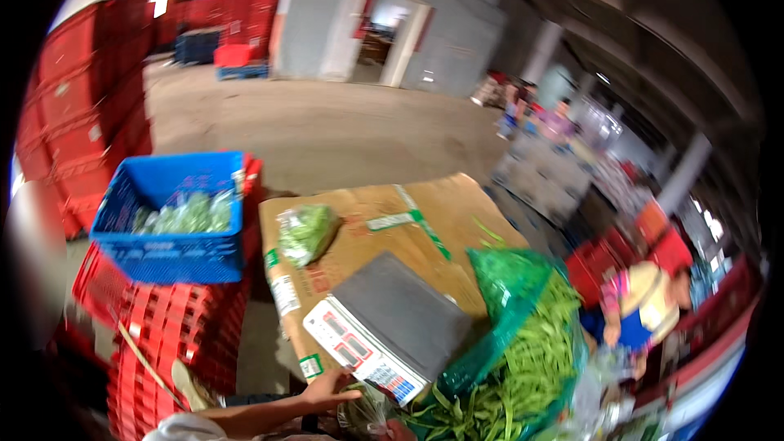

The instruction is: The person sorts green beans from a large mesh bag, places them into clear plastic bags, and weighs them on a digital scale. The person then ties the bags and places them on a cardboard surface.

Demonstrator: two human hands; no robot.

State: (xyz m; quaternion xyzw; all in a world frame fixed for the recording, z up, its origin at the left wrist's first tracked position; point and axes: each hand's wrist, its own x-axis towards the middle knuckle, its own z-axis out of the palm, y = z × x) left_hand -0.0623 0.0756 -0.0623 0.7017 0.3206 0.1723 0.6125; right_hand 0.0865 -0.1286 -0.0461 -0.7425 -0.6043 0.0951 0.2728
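Note:
My left hand (327,393) is near the front edge of an electronic weighing scale (398,318), its fingers apart. Just beyond its fingertips is a clear plastic bag (362,410) with something green inside. At the bottom edge, my partly cut-off right hand (399,431) grips the gathered plastic of that bag. The scale has a dark grey platform and a white keypad panel, and rests on a cardboard-topped surface (361,196). Loose green bean pods (527,349) spill from a large green sack (508,275) to the right. Another filled bag of green pods (306,233) lies at the far left corner.
A blue plastic crate (177,257) with several bagged greens (190,214) stands on stacked red crates (165,324) at left. Taller red crate stacks (92,104) rise behind. A person (637,312) works at right; others (554,119) are farther back, blurred.

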